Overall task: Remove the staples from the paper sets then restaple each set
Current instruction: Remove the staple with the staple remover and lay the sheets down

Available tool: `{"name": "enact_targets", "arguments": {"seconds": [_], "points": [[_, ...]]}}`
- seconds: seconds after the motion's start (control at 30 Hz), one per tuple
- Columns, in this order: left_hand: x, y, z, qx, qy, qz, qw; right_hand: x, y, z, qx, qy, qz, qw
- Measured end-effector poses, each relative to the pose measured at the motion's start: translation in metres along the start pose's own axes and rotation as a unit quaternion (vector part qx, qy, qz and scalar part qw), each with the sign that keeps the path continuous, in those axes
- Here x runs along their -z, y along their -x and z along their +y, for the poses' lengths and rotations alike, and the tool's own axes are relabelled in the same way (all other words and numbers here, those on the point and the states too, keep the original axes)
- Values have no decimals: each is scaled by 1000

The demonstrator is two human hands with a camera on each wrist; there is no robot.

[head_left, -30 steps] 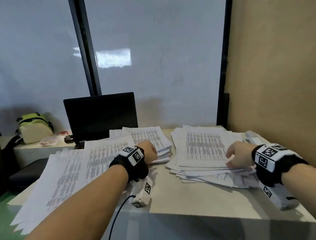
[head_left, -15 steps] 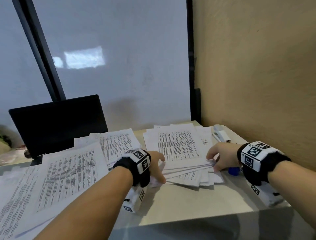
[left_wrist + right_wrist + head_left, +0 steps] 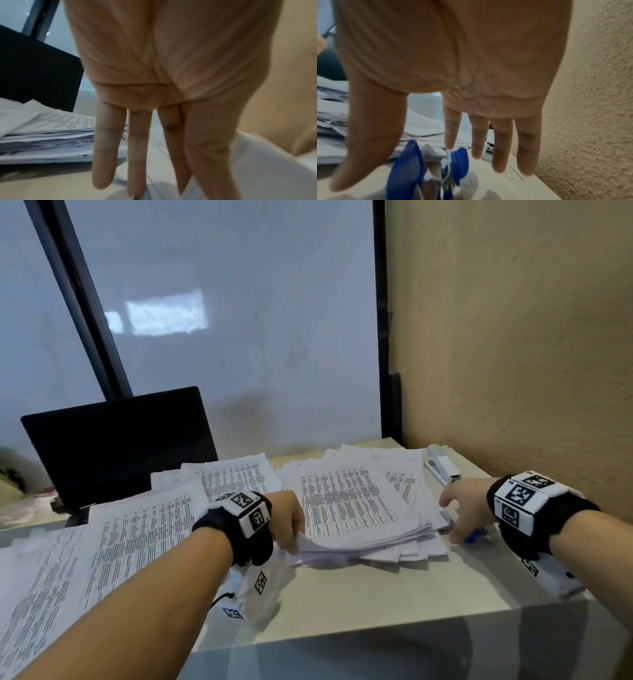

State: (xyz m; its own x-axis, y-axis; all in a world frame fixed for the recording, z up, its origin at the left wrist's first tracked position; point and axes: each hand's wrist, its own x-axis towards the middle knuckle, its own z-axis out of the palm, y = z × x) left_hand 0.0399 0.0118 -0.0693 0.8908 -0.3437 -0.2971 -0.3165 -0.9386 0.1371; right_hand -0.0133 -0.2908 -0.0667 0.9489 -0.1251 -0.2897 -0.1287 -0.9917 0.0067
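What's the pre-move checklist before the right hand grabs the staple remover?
1. Right hand free: ok, fingers straight, holding nothing.
2. Blue staple remover reachable: ok, on the table below the palm, between thumb and fingers.
3. Left hand on the paper stack: ok, at its left edge; grip unclear.
4. Staple position on top set: cannot tell.
5. Stapler at hand: ok, by the wall beyond the stack.
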Motion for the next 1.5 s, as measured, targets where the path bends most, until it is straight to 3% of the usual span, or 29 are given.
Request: {"name": "enact_targets", "arguments": {"seconds": [0.17, 0.3, 0.4, 0.5, 0.57, 0.63, 0.7, 0.8, 0.93, 1.07, 1.23, 1.43, 1.5], "points": [[3, 3, -2, 39, 185, -69, 980, -7, 0, -2, -27, 41, 9, 999], [-2, -6, 7, 72, 111, -22, 991, -4, -9, -2, -32, 22, 44, 998], [-1, -15, 7, 105, 102, 2, 989, 2, -18, 0, -16, -69, 125, 990], [-4, -23, 2, 130, 93, -12, 987, 3, -22, -5, 32, -193, 195, 961], [-8, -32, -5, 138, 85, -11, 987, 2, -20, -14, 84, -215, 155, 961], [-9, -37, -7, 140, 76, -11, 987, -2, -19, -24, 109, -165, 74, 977], [-6, -32, -2, 153, 68, 4, 986, -8, -22, -31, 111, -119, 41, 986], [-4, -32, -3, 169, 104, 64, 978, -9, -24, -34, 108, -116, 46, 986], [1, -27, -3, 165, 231, 84, 955, -6, -22, -32, 116, -80, 59, 988], [6, -19, 2, 121, 286, 96, 946, -6, -22, -30, 120, -63, 54, 989], [0, -20, 13, 114, 264, 114, 951, -3, -23, -32, 135, -32, 31, 990], [0, -32, 14, 123, 96, 67, 986, 15, -36, -31, 135, -33, 44, 989], [1, -40, 12, 124, 96, 40, 987, 18, -45, -29, 126, -27, 52, 990]]}}
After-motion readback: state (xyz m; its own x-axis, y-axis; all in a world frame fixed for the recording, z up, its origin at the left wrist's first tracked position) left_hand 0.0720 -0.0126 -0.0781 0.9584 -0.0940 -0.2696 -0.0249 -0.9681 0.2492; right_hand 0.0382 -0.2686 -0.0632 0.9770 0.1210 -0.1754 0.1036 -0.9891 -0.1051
